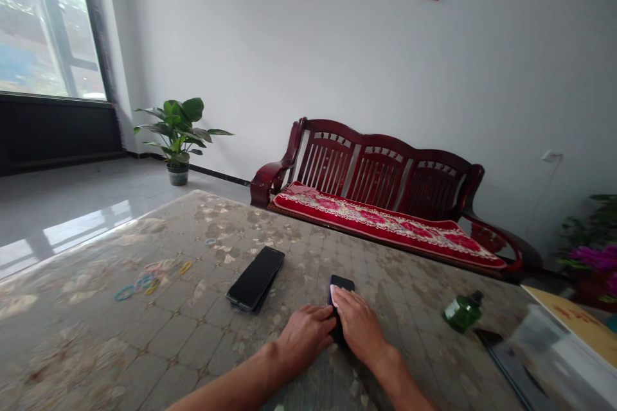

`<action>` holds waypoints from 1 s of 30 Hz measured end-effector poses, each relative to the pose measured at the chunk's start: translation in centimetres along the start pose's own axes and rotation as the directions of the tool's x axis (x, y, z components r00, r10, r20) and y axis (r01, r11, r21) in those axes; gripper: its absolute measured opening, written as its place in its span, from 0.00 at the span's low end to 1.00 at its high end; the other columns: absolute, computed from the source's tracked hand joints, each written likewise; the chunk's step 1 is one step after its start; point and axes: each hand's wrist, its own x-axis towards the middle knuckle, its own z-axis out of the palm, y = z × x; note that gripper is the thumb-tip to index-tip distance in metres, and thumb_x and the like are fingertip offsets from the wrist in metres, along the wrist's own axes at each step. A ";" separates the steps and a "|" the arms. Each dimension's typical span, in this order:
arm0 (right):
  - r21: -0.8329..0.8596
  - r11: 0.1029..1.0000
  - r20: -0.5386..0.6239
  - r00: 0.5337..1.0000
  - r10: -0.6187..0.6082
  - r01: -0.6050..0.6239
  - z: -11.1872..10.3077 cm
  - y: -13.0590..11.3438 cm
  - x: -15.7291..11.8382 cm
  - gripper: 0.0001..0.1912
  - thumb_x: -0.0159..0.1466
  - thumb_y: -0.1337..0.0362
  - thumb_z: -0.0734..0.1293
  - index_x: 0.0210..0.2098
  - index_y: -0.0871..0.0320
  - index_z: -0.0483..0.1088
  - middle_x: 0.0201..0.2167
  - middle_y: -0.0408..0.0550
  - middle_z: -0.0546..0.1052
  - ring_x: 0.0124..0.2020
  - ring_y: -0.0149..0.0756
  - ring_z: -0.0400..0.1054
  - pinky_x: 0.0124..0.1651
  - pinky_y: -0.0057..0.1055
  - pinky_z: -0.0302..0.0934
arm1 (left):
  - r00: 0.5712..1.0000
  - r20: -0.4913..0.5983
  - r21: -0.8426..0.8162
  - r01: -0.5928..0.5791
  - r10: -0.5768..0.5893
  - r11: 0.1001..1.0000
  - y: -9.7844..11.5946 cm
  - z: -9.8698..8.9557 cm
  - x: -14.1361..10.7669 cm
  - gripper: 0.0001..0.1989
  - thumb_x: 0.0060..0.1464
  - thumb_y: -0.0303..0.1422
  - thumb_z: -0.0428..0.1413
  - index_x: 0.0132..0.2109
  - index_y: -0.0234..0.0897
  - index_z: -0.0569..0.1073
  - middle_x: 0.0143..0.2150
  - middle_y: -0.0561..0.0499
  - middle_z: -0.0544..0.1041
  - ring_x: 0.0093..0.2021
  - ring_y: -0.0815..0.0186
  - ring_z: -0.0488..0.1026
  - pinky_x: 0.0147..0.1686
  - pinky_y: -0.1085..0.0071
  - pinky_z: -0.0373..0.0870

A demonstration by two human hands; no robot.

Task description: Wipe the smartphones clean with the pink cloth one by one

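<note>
A dark phone lies on the patterned tablecloth, mostly covered by my two hands. My left hand is closed against the phone's left edge, steadying it against the table. Over its screen rests my right hand, fingers together and pressing down. A small pale pink, cloth-like piece shows under the right fingertips; its full shape is hidden. To the left, another black phone lies on top of a dark flat object that sticks out beneath it.
Several coloured rubber bands are scattered at the left. On the right stand a green bottle, a dark flat device and a clear plastic box. Beyond the table is a red wooden bench.
</note>
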 end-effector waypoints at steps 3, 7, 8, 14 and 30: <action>-0.014 0.997 0.028 0.996 0.083 -0.082 -0.4 0.1 1.5 0.27 0.68 0.71 0.51 0.63 0.57 0.65 0.62 0.51 0.69 0.63 0.37 0.62 0.66 0.40 0.52 | 1.000 -0.007 0.012 -0.003 0.003 1.000 -0.2 0.1 0.0 0.07 0.62 0.33 0.56 0.47 0.42 0.74 0.51 0.50 0.77 0.50 0.59 0.75 0.54 0.67 0.69; 0.004 0.995 0.024 0.995 0.097 -0.098 -0.6 -0.5 1.1 0.26 0.68 0.70 0.51 0.63 0.59 0.65 0.62 0.51 0.69 0.62 0.37 0.63 0.65 0.37 0.54 | 1.000 -0.025 0.016 -0.014 0.014 1.000 -0.3 0.1 -0.1 0.06 0.63 0.33 0.56 0.47 0.42 0.75 0.49 0.50 0.78 0.50 0.59 0.75 0.54 0.67 0.68; 0.013 0.997 0.023 0.997 0.076 -0.077 -0.5 -0.7 0.4 0.26 0.68 0.70 0.51 0.63 0.59 0.65 0.62 0.51 0.69 0.62 0.36 0.63 0.65 0.36 0.53 | 0.999 -0.030 0.014 -0.019 0.019 1.000 -0.2 0.0 -0.1 0.06 0.63 0.33 0.56 0.46 0.42 0.75 0.49 0.50 0.78 0.50 0.59 0.75 0.54 0.67 0.68; 0.033 0.999 0.034 0.999 0.005 -0.007 -0.1 -1.2 -2.3 0.28 0.67 0.73 0.53 0.65 0.55 0.62 0.64 0.46 0.67 0.64 0.34 0.60 0.68 0.36 0.49 | 0.998 -0.058 0.003 -0.020 0.020 1.000 -0.2 0.2 -0.2 0.05 0.63 0.31 0.55 0.42 0.41 0.76 0.47 0.52 0.80 0.48 0.60 0.76 0.52 0.68 0.69; 0.000 1.000 -0.018 1.000 0.012 -0.012 0.4 -0.7 -2.9 0.30 0.65 0.75 0.53 0.64 0.56 0.63 0.63 0.47 0.68 0.63 0.34 0.61 0.67 0.35 0.51 | 0.998 -0.060 0.043 0.005 -0.003 0.999 -0.3 0.4 0.0 0.07 0.61 0.27 0.54 0.41 0.40 0.76 0.46 0.50 0.80 0.46 0.61 0.78 0.50 0.68 0.71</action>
